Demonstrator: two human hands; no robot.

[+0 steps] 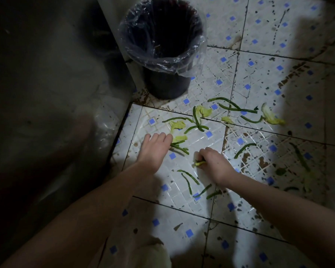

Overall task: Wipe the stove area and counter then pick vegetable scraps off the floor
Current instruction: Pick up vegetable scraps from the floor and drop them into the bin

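Vegetable scraps lie scattered on the white and blue tiled floor [259, 78]: green bean strips [232, 107] and pale cabbage leaf pieces [203, 111]. My left hand [155, 147] reaches down with curled fingers onto a small bunch of green strips [180, 148] beside a leaf piece [179, 138]. My right hand [213, 163] pinches a yellow-green scrap [198, 163] just above the floor. More strips [188, 178] lie between my forearms.
A black bin [166, 84] lined with a clear plastic bag stands against a grey cabinet side [112, 22] at the back. A dark cabinet front [46, 93] fills the left. The floor tiles on the right are stained and carry further scraps [244, 149].
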